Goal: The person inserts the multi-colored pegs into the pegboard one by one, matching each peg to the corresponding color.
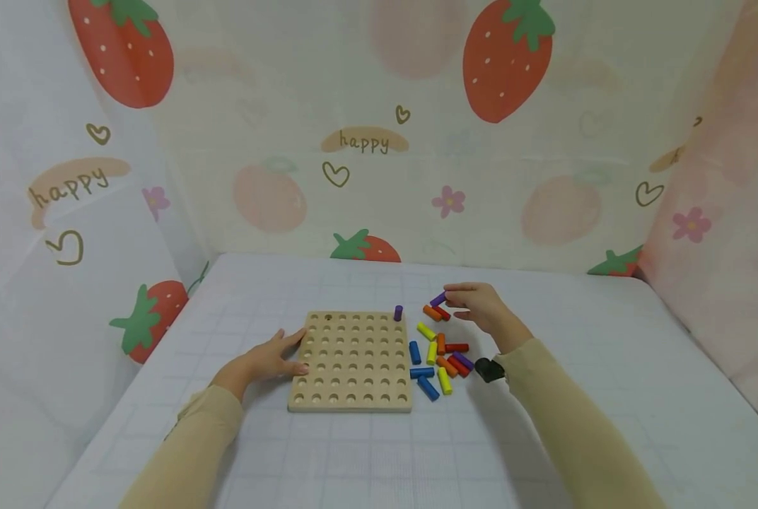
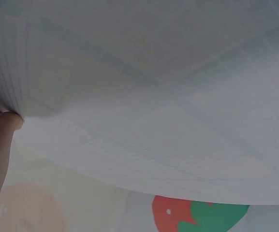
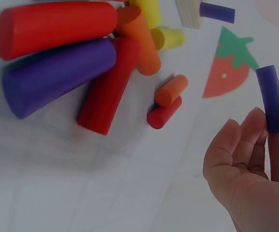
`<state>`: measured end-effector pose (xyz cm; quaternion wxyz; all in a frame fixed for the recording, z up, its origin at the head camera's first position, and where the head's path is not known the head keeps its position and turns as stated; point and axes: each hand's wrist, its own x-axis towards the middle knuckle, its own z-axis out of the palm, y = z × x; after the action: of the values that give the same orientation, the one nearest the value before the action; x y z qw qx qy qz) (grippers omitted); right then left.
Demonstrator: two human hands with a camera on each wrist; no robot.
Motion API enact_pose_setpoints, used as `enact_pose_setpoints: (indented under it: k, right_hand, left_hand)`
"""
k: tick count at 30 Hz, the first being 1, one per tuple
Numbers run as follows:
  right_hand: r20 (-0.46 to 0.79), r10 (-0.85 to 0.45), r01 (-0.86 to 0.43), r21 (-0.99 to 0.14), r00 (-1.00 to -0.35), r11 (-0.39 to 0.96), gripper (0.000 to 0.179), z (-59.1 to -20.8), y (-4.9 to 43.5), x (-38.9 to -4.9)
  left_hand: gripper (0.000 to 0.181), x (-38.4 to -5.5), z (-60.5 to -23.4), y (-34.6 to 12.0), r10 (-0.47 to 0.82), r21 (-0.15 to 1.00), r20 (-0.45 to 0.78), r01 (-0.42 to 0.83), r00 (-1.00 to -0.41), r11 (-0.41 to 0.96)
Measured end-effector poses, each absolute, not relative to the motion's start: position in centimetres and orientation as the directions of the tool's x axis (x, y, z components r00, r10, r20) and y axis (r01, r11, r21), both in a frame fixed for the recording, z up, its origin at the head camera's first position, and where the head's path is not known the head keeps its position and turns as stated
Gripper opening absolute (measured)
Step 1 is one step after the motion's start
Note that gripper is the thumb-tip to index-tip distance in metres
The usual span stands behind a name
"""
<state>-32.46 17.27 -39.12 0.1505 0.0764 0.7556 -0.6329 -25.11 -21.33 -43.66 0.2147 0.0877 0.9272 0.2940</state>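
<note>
A square wooden board (image 1: 353,408) with rows of round holes lies on the table. One purple peg (image 1: 398,313) stands upright in its far right corner. My left hand (image 1: 266,362) rests at the board's left edge, thumb and fingers spread against it. My right hand (image 1: 486,309) pinches another purple peg (image 3: 271,96) by one end between thumb and fingertips, raised over the far end of the loose pegs. Under it lie an orange peg (image 3: 171,90) and a red peg (image 3: 164,113). In the left wrist view only part of the left hand (image 2: 1,130) shows.
Right of the board several loose pegs lie scattered: blue (image 1: 428,387), yellow (image 1: 445,380), orange (image 1: 446,365), red (image 1: 457,348) and purple (image 1: 463,360). A black object (image 1: 488,370) shows by the right sleeve. Printed cloth (image 1: 366,191) hangs behind the table.
</note>
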Motion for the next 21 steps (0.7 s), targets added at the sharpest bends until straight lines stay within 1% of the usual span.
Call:
enact_pose_setpoints:
  k: [6,21]
  right_hand:
    - [-0.324,-0.064,0.309,-0.934,-0.944,0.177,0.040,-38.8,16.2,-32.8]
    - [-0.339,-0.060,0.319,-0.921,-0.939,0.224,0.037,-38.5,14.4,-33.2]
  left_hand:
    - [0.093,-25.3,-43.7,-21.5,0.280,0.574,-0.348,0.033,-0.895,0.818]
    - [0.094,-25.4,-44.0,-21.5,0.287,0.582,-0.351,0.033,-0.891,0.813]
